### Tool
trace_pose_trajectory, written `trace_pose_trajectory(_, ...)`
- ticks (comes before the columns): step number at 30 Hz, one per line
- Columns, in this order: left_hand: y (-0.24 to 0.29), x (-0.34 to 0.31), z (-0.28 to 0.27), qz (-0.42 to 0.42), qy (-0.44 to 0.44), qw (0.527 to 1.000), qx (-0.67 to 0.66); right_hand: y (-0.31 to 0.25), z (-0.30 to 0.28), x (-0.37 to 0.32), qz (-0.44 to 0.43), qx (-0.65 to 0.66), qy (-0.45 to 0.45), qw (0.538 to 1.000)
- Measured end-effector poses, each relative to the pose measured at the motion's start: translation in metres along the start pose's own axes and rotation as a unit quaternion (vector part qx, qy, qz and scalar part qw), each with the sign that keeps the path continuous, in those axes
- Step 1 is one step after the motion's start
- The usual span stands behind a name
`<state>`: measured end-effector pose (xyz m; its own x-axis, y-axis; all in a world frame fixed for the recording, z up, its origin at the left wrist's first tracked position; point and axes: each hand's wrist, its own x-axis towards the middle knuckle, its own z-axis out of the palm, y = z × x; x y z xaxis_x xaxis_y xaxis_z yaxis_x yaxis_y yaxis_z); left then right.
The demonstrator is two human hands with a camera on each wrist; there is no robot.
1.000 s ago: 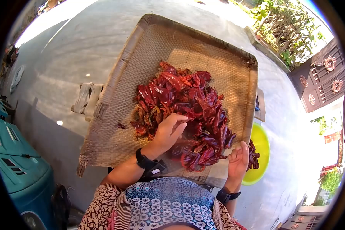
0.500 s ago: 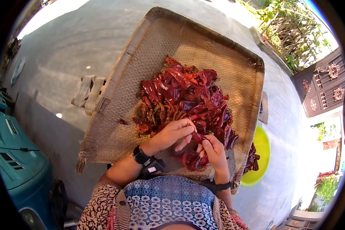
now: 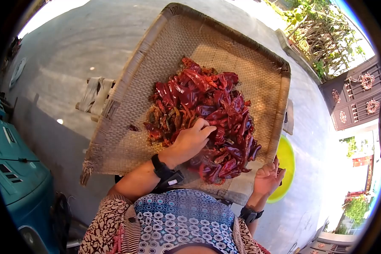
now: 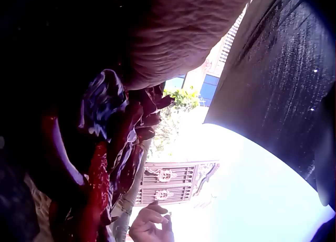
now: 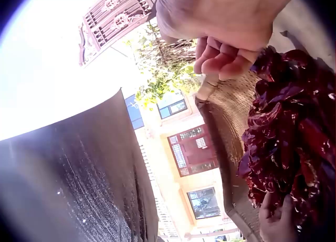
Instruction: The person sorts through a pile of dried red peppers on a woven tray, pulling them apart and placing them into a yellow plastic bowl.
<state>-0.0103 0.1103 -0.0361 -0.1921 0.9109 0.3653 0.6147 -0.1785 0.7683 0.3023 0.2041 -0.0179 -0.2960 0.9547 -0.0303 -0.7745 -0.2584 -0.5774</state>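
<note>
A heap of shiny dark red peppers (image 3: 224, 97) lies on a woven tray (image 3: 148, 76), with shrivelled brownish-orange bits (image 3: 167, 116) on its left side. My left hand (image 3: 192, 139) reaches over the near part of the heap, fingers bent down onto the peppers. In the right wrist view, the left thumb and a finger (image 5: 275, 221) stand apart against the heap; I cannot tell whether they pinch a pepper. Over the tray's right edge, my right hand (image 3: 266, 178) hangs with loosely curled fingers beside a yellow-green basin (image 3: 288, 158). Dark red pepper (image 3: 280, 171) shows right at its fingers.
A bench end wrapped with pale cloth (image 3: 93, 97) sticks out left of the tray. A teal machine (image 3: 19, 178) stands at the left on the concrete floor (image 3: 72, 55). Plants (image 3: 313, 42) and a brown gate (image 3: 355, 93) are at the right.
Half a second ago both hands met on a pepper in front of the body. Since then the right hand has moved right to the basin, and the left hand has moved up onto the heap.
</note>
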Motion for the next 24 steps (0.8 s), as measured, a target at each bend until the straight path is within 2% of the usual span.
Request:
trace_pose_trajectory(1, 0.0, -0.001, 0.002, -0.004, 0.005, 1.0, 0.015, 0.009, 0.01, 0.0, 0.016, -0.026, -0.024, 0.999)
trace_pose_trajectory(3, 0.0, -0.001, 0.006, -0.016, 0.008, 1.0, 0.003, 0.032, 0.041, -0.003, -0.01, -0.218, -0.046, 0.975)
trace_pose_trajectory(4, -0.001, -0.002, 0.006, -0.023, 0.01, 1.0, -0.002, 0.042, 0.053, -0.002, -0.023, -0.31, -0.056, 0.949)
trace_pose_trajectory(7, 0.004, 0.0, -0.001, -0.03, 0.036, 0.994, -0.101, 0.058, 0.071, 0.011, 0.013, -0.47, -0.126, 0.874)
trace_pose_trajectory(8, 0.004, 0.0, -0.003, -0.021, 0.031, 0.994, -0.106, 0.065, 0.081, 0.013, 0.025, -0.462, -0.134, 0.876)
trace_pose_trajectory(11, 0.003, -0.001, -0.006, 0.014, 0.019, 0.993, -0.116, 0.078, 0.098, 0.02, -0.002, -0.574, -0.177, 0.8)
trace_pose_trajectory(12, 0.004, -0.001, -0.005, 0.029, 0.017, 0.992, -0.118, 0.08, 0.104, 0.024, -0.041, -0.625, -0.213, 0.75)
trace_pose_trajectory(15, 0.002, -0.002, -0.003, 0.033, -0.014, 0.991, -0.129, 0.089, 0.115, 0.022, -0.011, -0.675, -0.222, 0.703)
trace_pose_trajectory(16, 0.001, -0.002, -0.003, 0.026, -0.028, 0.99, -0.134, 0.092, 0.112, 0.022, -0.002, -0.667, -0.203, 0.717)
trace_pose_trajectory(19, -0.004, 0.0, 0.0, 0.081, -0.009, 0.984, -0.156, 0.094, 0.104, 0.02, 0.098, -0.582, -0.159, 0.792)
trace_pose_trajectory(22, 0.011, -0.002, -0.016, 0.009, 0.028, 0.99, -0.138, 0.08, 0.09, 0.017, 0.088, -0.594, -0.105, 0.793)
trace_pose_trajectory(23, 0.007, -0.002, -0.017, -0.007, 0.063, 0.991, -0.115, 0.074, 0.083, 0.015, 0.07, -0.552, -0.076, 0.828)
trace_pose_trajectory(24, 0.001, -0.001, -0.017, -0.023, 0.097, 0.991, -0.093, 0.062, 0.071, 0.015, 0.047, -0.536, -0.04, 0.842)
